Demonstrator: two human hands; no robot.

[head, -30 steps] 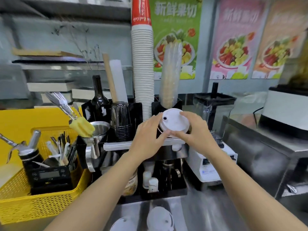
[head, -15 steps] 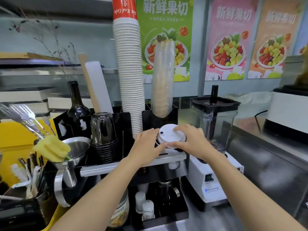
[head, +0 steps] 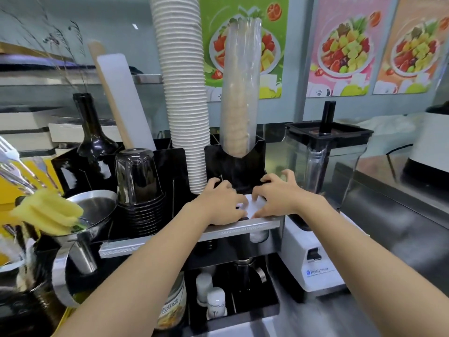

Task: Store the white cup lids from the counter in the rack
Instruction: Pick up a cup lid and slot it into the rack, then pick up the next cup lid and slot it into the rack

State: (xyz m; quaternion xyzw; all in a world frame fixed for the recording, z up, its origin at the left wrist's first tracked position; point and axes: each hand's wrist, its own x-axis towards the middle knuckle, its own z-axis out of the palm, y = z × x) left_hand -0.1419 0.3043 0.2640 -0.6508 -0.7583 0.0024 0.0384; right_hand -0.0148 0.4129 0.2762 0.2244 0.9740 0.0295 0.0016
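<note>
White cup lid (head: 252,206) sits low between both hands, at the top of the black rack (head: 233,166). The left hand (head: 221,203) and right hand (head: 277,198) press on it with curled fingers. Half a second ago they held it higher, fully visible.

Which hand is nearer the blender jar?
Right. The right hand sits just left of the blender jar, fingers nearly reaching it; the left hand is farther left, below the paper cup stack.

- A small blue logo and a line of blue lettering are showing on the white blender base (head: 313,261), too blurred for reading.
- Nothing else is carrying legible text.
</note>
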